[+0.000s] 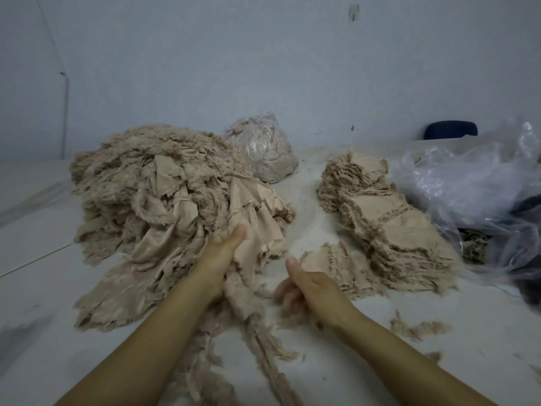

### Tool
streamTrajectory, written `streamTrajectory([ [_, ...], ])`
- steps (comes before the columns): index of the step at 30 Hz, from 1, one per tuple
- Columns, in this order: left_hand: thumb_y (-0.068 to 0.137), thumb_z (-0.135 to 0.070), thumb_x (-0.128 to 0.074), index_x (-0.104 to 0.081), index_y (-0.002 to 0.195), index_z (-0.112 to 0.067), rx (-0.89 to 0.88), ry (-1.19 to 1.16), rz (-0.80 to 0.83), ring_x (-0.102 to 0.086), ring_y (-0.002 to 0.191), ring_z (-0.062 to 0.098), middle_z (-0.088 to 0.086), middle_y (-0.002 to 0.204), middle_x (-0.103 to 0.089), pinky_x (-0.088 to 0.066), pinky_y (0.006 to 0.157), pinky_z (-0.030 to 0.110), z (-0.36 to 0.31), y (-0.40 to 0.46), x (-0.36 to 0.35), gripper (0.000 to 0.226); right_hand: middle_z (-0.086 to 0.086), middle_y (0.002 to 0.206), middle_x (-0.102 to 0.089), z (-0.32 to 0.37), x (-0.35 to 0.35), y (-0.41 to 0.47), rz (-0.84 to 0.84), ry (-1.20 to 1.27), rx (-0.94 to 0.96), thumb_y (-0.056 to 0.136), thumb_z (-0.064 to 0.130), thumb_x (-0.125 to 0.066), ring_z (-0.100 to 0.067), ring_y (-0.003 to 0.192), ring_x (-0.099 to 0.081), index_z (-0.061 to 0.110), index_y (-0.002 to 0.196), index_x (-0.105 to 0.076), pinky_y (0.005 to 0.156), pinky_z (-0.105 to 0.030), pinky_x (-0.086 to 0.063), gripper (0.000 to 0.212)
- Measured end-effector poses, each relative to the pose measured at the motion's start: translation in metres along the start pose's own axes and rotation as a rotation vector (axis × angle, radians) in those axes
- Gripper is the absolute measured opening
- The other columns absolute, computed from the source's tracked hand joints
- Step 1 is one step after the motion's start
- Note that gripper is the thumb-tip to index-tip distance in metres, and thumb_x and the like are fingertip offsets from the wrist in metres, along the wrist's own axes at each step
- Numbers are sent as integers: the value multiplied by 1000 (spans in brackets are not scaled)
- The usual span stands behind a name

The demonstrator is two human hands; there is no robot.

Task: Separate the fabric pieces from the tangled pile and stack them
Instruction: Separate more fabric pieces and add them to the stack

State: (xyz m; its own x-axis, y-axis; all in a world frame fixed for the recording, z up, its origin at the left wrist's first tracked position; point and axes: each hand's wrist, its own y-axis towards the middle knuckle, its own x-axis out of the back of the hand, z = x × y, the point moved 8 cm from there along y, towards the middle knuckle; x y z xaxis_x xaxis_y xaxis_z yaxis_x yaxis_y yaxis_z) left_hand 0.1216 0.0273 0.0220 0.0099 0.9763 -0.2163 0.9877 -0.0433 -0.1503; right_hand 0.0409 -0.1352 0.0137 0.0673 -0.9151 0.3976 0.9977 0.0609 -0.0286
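Clearly gripped by left hand: fabric piece at tangled pile's five o'clock edge. Right hand blurred, seemingly loose, nearer stack at two o'clock.

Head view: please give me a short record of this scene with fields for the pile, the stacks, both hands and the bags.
tangled pile: beige fabric, left on the table
stacks: sorted pieces in a row, right of the pile
left hand: grips a fabric piece at the pile's near edge
right hand: blurred, thumb up, grip unclear
filled bag: behind the pile
loose plastic bag: far right
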Motion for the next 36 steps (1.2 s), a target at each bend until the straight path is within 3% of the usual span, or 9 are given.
streamTrajectory([
  [5,85,-38,-58,-68,80,-6,-56,79,314,-50,60,25,24,69,-59,-38,58,27,7,-24,-49,34,-19,111,-69,1,-18,4,85,782,-252,90,56,-49,-32,104,-66,7,114,-65,94,-43,-53,56],
  [8,92,-33,-52,-57,70,-10,-130,136,302,-31,27,10,3,37,-41,-24,34,15,5,-27,-55,33,-26,102,-69,-6,7,14,-209,921,-141,94,24,-59,-33,85,-69,-6,110,-62,72,-37,-57,35],
  [11,97,-28,-48,-52,75,-9,-169,210,173,-29,27,6,-4,37,-37,-23,32,15,4,-19,-42,30,-8,76,-70,-6,49,21,-475,610,-41,92,21,-63,-16,67,-62,-2,89,-63,63,-27,-48,23],
  [14,98,-26,-45,-42,65,-8,-181,227,143,-28,27,7,-5,37,-35,-24,32,17,4,-13,-37,38,-2,63,-62,-5,79,30,-506,424,-43,89,23,-67,-17,61,-56,7,77,-64,59,-28,-42,20],
  [20,101,-27,-39,-36,62,-12,16,-190,177,-25,24,6,-5,37,-30,-23,30,12,12,-6,-46,41,-5,124,-53,11,99,27,-573,-380,22,90,49,-56,-23,116,-50,16,127,-52,93,-38,-45,50],
  [23,103,-29,-26,-32,66,-12,75,-420,307,-23,20,3,-7,33,-28,-21,25,11,8,-8,-67,41,11,97,-65,23,39,21,-195,24,112,89,52,-56,-11,92,-61,29,99,-62,73,-19,-46,26],
  [25,103,-29,-23,-33,67,-11,70,-462,350,-24,20,3,-5,32,-29,-23,25,13,7,-9,-75,41,11,82,-69,16,-4,16,107,286,21,85,49,-62,-12,84,-65,21,91,-66,77,-23,-50,29],
  [31,102,-27,-30,-35,67,-10,-19,-467,225,-22,22,3,-7,34,-29,-18,26,12,7,-7,-50,39,1,57,-64,-10,-25,5,139,569,-173,95,4,-53,-6,48,-59,8,84,-61,47,-19,-47,15],
  [36,102,-26,-31,-36,71,-13,-9,-490,144,-19,22,2,-7,36,-27,-13,25,16,10,-8,-32,34,-14,87,-71,-14,-37,-1,209,667,-224,95,11,-56,-18,72,-68,-2,102,-67,71,-28,-57,19],
])
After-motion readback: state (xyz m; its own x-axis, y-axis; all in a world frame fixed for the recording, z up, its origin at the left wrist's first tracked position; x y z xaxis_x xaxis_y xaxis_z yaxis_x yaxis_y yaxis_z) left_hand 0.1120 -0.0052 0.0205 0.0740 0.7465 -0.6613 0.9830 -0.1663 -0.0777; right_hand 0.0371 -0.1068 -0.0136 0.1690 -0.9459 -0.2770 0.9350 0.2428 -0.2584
